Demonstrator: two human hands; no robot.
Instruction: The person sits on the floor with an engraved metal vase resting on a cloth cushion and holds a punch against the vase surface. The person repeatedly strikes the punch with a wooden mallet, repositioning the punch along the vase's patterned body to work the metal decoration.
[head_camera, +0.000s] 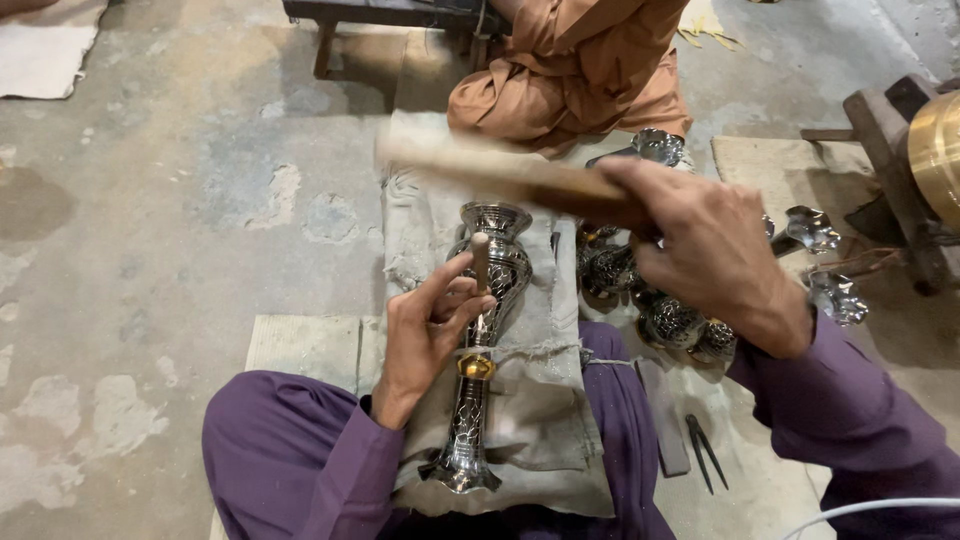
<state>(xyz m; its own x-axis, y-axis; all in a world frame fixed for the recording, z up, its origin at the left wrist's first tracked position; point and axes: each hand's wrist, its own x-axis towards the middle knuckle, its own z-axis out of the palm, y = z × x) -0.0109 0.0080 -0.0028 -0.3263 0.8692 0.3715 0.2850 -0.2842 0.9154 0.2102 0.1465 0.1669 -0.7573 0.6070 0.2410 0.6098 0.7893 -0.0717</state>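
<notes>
Vase (487, 340) of engraved silver-and-black metal lies lengthwise on a grey cloth pad (545, 420) across the person's lap, its mouth pointing away and its flared foot near the body. The left hand (430, 335) rests on the vase's neck, fingers closed around a slim chisel (481, 262) held upright with its tip against the metal. The right hand (715, 250) is raised above the vase, fingers gripped around one end of a wooden mallet stick (500, 172), which is blurred. To the right of the pad, more engraved metal pieces (670, 322) sit in a cluster on the floor, with dark tweezers (705, 452) near the purple-clad knee. Another person in orange clothing (575, 65) sits opposite.
</notes>
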